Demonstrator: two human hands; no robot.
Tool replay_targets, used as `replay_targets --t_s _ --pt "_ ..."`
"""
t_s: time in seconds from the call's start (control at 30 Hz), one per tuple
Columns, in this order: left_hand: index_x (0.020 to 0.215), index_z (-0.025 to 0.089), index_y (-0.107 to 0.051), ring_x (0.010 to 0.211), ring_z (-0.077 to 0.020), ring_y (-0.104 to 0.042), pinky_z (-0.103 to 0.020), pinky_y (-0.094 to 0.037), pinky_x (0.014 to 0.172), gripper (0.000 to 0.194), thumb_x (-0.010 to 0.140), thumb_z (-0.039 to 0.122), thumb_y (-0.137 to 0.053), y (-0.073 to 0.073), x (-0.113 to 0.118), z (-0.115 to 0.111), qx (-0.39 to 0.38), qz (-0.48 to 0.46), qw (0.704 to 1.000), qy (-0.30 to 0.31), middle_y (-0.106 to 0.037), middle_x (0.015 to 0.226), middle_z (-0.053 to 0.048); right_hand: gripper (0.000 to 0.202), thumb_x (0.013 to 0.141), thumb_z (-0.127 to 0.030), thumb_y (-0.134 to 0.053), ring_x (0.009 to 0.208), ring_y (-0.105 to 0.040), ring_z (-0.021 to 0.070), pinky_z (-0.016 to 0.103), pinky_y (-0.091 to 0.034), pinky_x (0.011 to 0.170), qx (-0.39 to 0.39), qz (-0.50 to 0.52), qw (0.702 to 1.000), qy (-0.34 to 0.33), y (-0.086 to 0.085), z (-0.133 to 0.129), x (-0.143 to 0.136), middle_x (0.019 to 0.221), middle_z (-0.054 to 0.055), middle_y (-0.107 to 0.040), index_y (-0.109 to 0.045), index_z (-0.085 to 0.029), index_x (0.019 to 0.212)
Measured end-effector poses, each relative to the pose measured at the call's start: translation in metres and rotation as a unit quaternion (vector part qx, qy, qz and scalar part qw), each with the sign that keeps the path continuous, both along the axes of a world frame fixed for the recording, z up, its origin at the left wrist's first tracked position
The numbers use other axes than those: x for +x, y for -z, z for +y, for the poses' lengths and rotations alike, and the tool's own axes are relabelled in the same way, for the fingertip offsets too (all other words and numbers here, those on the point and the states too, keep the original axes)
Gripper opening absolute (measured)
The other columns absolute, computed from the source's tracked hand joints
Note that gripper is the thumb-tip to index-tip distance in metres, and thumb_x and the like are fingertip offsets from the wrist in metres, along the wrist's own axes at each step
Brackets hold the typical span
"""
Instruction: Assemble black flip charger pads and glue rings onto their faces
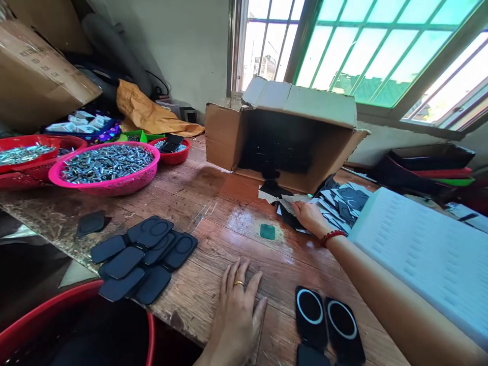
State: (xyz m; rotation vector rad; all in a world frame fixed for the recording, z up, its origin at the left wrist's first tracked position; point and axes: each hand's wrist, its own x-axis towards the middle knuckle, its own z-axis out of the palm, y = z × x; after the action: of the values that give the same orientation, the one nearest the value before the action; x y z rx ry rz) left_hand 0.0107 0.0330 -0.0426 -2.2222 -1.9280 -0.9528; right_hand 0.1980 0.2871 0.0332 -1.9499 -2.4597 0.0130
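Scuffed, wood-grained worktop [208,244] spreads back toward a pale wall [194,51] and a barred window [351,56]. Nearest, a red tub [151,330] sits below the front edge at the lower left, its dark contents hard to make out. At the lower right, black pads with white rings [310,307] lie side by side, and to their left the left hand [239,300] rests palm down on the wood, its grip relaxed with fingers slightly apart, a gold ring on one. Further left, black folding pads [148,256] overlap in a heap. Beyond the left hand lies a small green square [267,232]. Past it, the right hand [310,217], red beads at its wrist, reaches to thin black and pale sheets [339,203] piled beside a white stacked block [415,254]; its fingertips touch a pale sheet, though I cannot tell whether the grip is clamped on it. Across on the left, a pink basket [110,189] brims with metal pieces [109,162]; behind the sheets, an open cardboard box [223,137] faces forward, dark inside.
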Motion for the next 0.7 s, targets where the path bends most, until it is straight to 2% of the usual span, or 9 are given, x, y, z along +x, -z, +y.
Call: replay_targets --t_s 0.17,0.27,0.4,0.53,0.6,0.7 --pt "0.127 0.024 -0.061 0.129 -0.0360 -0.050 -0.058 -0.050 0.099 0.045 0.082 0.020 -0.063 0.007 0.001 0.001 0.034 0.013 0.999 0.004 -0.053 0.141 -0.015 0.040 0.097 -0.042 -0.051 0.093 -0.069 0.0285 0.031 -0.043 0.075 -0.016 0.002 1.000 -0.005 -0.012 0.013 -0.010 0.093 0.018 -0.074 -0.076 -0.014 0.083" --pt "0.127 0.025 -0.060 0.130 -0.0357 -0.049 -0.057 -0.050 0.099 0.047 0.081 0.020 -0.061 0.013 0.000 0.001 0.045 0.013 0.999 -0.004 -0.052 0.142 -0.014 0.045 0.099 -0.047 -0.045 0.092 -0.069 0.0264 0.030 -0.043 0.073 -0.010 0.035 0.999 0.010 -0.014 0.032 -0.024 0.094 0.016 -0.075 -0.076 -0.015 0.091" --pt "0.128 0.026 -0.059 0.130 -0.0360 -0.049 -0.055 -0.049 0.099 0.050 0.078 0.020 -0.061 0.021 0.001 0.003 0.056 0.019 0.998 -0.007 -0.052 0.143 -0.014 0.045 0.100 -0.045 -0.045 0.106 -0.066 0.0263 0.033 -0.046 0.085 0.004 0.078 0.995 0.056 -0.003 0.060 -0.050 0.110 0.017 -0.072 -0.070 -0.010 0.113" --pt "0.125 0.027 -0.061 0.132 -0.0353 -0.046 -0.056 -0.045 0.103 0.045 0.080 0.023 -0.062 0.023 0.005 0.003 0.048 0.005 0.999 -0.020 -0.052 0.144 -0.012 0.054 0.091 -0.050 -0.061 0.126 -0.053 0.0325 0.049 -0.042 0.102 0.017 0.107 0.987 0.120 0.014 0.081 -0.073 0.130 0.021 -0.061 -0.062 -0.008 0.124" --pt "0.124 0.027 -0.062 0.133 -0.0338 -0.046 -0.055 -0.042 0.106 0.041 0.083 0.024 -0.062 0.021 0.007 0.003 0.034 -0.014 0.999 -0.029 -0.052 0.144 -0.010 0.051 0.090 -0.047 -0.065 0.127 -0.051 0.0320 0.053 -0.041 0.103 0.020 0.126 0.981 0.145 0.021 0.089 -0.079 0.136 0.017 -0.057 -0.060 -0.012 0.126" --pt "0.124 0.028 -0.063 0.134 -0.0328 -0.046 -0.055 -0.041 0.106 0.038 0.086 0.024 -0.061 0.013 0.006 0.001 0.019 -0.035 0.999 -0.027 -0.053 0.144 -0.009 0.037 0.093 -0.039 -0.064 0.115 -0.059 0.0258 0.049 -0.049 0.097 0.008 0.160 0.974 0.159 0.028 0.097 -0.075 0.128 0.011 -0.061 -0.062 -0.016 0.121"
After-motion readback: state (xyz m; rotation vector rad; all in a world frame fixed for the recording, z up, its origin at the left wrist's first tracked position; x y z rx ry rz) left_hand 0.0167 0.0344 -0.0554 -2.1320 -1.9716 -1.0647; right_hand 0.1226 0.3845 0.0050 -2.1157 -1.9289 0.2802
